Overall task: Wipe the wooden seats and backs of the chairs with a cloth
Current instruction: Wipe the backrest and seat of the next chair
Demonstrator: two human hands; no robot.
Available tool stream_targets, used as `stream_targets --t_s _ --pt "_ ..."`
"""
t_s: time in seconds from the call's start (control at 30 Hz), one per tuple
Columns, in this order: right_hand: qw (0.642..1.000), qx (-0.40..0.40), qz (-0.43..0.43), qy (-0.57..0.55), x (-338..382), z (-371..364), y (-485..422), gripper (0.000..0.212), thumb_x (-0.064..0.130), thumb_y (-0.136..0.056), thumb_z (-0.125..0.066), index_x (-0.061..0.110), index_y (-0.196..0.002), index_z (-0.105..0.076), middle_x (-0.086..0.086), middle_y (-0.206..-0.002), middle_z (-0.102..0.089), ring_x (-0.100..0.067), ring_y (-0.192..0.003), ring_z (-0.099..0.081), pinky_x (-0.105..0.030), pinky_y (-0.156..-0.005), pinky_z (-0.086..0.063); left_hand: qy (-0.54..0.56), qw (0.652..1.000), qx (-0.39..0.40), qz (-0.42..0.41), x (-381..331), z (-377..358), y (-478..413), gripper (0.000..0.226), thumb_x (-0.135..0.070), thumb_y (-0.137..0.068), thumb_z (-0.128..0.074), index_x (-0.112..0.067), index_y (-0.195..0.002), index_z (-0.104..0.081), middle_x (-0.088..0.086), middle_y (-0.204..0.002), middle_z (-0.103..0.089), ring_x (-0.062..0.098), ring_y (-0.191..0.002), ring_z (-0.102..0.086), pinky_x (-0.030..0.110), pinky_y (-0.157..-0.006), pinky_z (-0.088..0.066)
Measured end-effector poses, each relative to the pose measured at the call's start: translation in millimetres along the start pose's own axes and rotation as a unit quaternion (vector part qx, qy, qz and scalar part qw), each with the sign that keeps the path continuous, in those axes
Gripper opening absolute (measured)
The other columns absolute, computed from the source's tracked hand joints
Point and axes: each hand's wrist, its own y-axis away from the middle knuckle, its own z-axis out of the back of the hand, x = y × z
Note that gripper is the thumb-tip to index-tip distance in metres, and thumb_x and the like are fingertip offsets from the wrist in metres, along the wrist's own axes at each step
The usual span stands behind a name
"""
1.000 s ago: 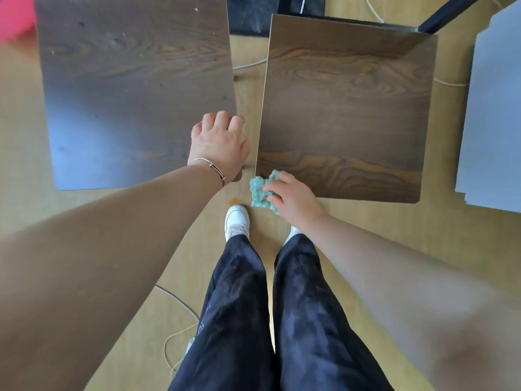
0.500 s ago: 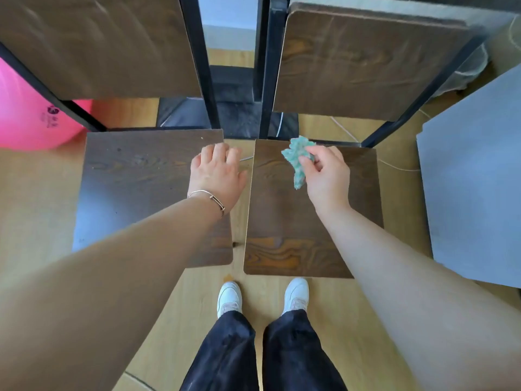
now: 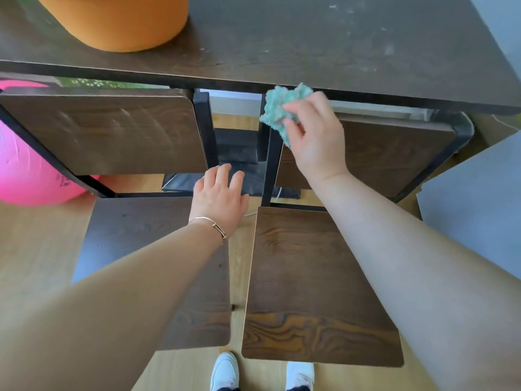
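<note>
Cloth (image 3: 282, 111), teal & fluffy, sits bunched in right hand (image 3: 318, 142), pinched betw. thumb & fingers at top left corner of right chair's back (image 3: 394, 159), just under table (image 3: 282, 46). Left hand (image 3: 220, 198) lies open, fingers straight, by rear corner of left seat (image 3: 135, 230). Soft, light, floppy rag, prob. best gripped wadded mid-bunch.

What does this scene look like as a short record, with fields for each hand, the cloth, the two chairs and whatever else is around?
left hand: open, fingers straight, over the rear right corner of the left seat
right hand: pinches the cloth
cloth: teal, crumpled, at the top left corner of the right back, just under the table edge
seats: left seat and right seat side by side, dark wood
backs: left back and right back face the table
on table: orange container
nearby: pink ball left, grey panel right
</note>
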Motion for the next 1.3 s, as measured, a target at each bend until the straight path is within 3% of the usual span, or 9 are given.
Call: stream_targets --t_s 0.1,0.23,0.4,0.5,0.6,0.67,0.8,1.07,1.3 --pt "0.998 0.034 0.037 0.037 -8 -23 17 0.013 0.013 -0.093 -0.060 0.005 -0.099 -0.068 -0.011 -0.099 -0.061 -0.026 -0.083 -0.063 -0.037 -0.062 -0.056 0.002 1.000 0.014 0.001 3 -17 1 0.046 -0.039 -0.098 -0.040 -0.021 -0.140 -0.036 0.009 -0.151 -0.031 0.031 -0.136 -0.028 0.046 -0.107 -0.032" --pt "0.993 0.089 0.036 0.065 -22 -51 57 0.010 0.010 -0.091 -0.064 0.003 -0.098 -0.066 -0.010 -0.096 -0.060 -0.023 -0.078 -0.060 -0.031 -0.061 -0.054 0.005 0.999 0.032 0.006 10 -47 1 0.048 -0.041 -0.097 -0.041 -0.021 -0.140 -0.037 0.009 -0.150 -0.032 0.031 -0.136 -0.028 0.046 -0.107 -0.033" --pt "0.976 0.185 -0.111 0.041 -44 -98 109 0.037 0.040 -0.098 -0.037 0.019 -0.108 -0.065 0.016 -0.094 -0.046 -0.002 -0.083 -0.041 -0.018 -0.071 -0.037 0.017 0.999 0.046 0.008 13 -76 5 0.047 -0.040 -0.096 -0.039 -0.021 -0.139 -0.039 0.008 -0.150 -0.032 0.031 -0.136 -0.028 0.045 -0.106 -0.032" --pt "0.967 0.211 -0.138 0.046 -47 -118 131 0.033 0.037 -0.097 -0.041 0.020 -0.109 -0.065 0.016 -0.095 -0.046 -0.002 -0.083 -0.040 -0.024 -0.072 -0.043 0.027 0.999 0.042 0.004 16 -88 8 0.046 -0.039 -0.096 -0.038 -0.020 -0.137 -0.042 0.008 -0.147 -0.035 0.031 -0.134 -0.030 0.046 -0.105 -0.034" --pt "0.969 0.199 -0.127 0.075 -40 -126 150 0.007 0.013 -0.091 -0.059 0.008 -0.094 -0.063 -0.004 -0.100 -0.055 -0.021 -0.078 -0.053 -0.035 -0.062 -0.051 0.049 0.998 0.036 0.008 17 -96 12 0.044 -0.037 -0.096 -0.041 -0.017 -0.135 -0.044 0.008 -0.145 -0.038 0.033 -0.132 -0.033 0.047 -0.103 -0.035" --pt "0.968 0.203 -0.126 0.080 -40 -133 159 0.002 0.007 -0.089 -0.061 0.006 -0.087 -0.061 -0.008 -0.100 -0.054 -0.028 -0.075 -0.054 -0.038 -0.059 -0.052 0.055 0.998 0.031 0.007 17 -102 16 0.043 -0.036 -0.096 -0.044 -0.016 -0.134 -0.046 0.009 -0.145 -0.039 0.033 -0.131 -0.034 0.047 -0.102 -0.036" --pt "0.967 0.195 -0.146 0.071 -41 -147 167 0.003 0.007 -0.089 -0.062 0.006 -0.086 -0.062 -0.006 -0.094 -0.054 -0.024 -0.074 -0.054 -0.037 -0.060 -0.053 0.067 0.998 0.016 -0.001 20 -112 25 0.041 -0.034 -0.094 -0.048 -0.014 -0.130 -0.050 0.010 -0.141 -0.043 0.034 -0.128 -0.038 0.047 -0.099 -0.038" --pt "0.958 0.206 -0.187 0.065 -43 -164 187 0.010 0.011 -0.093 -0.059 0.006 -0.095 -0.067 -0.007 -0.108 -0.059 -0.025 -0.088 -0.062 -0.033 -0.073 -0.053 0.077 0.997 0.010 0.001 24 -129 46 0.041 -0.035 -0.093 -0.051 -0.014 -0.128 -0.052 0.011 -0.139 -0.046 0.035 -0.127 -0.040 0.049 -0.096 -0.040" --pt "0.974 0.123 -0.184 -0.044 -24 -111 180 0.012 0.011 -0.092 -0.063 0.008 -0.102 -0.070 -0.006 -0.110 -0.061 -0.018 -0.095 -0.062 -0.030 -0.078 -0.057 0.080 0.996 0.020 0.021 22 -109 60 0.043 -0.036 -0.094 -0.048 -0.015 -0.132 -0.050 0.011 -0.142 -0.043 0.034 -0.130 -0.036 0.049 -0.101 -0.037"
